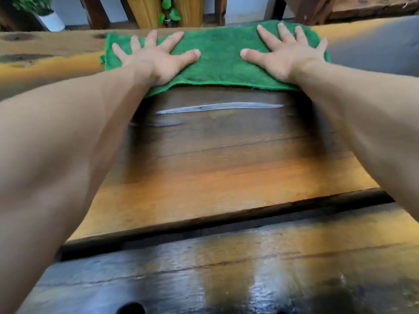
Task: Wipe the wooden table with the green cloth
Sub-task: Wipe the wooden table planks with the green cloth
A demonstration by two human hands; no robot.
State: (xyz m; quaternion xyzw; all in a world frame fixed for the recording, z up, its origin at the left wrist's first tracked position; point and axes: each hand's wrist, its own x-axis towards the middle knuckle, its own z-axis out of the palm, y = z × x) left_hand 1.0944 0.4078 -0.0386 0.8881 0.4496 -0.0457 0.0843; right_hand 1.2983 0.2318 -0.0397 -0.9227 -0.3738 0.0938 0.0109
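Note:
A green cloth lies spread flat near the far edge of the wooden table. My left hand presses palm-down on the cloth's left half, fingers spread. On the right half my right hand lies the same way, flat with fingers apart. Both arms are stretched far forward. A pale wet streak runs across the dark wood just in front of the cloth's near edge.
A dark gap divides the near plank from the middle board. Beyond the far edge stand a white plant pot, two yellow ribbed containers with a green vine, and dark wooden posts.

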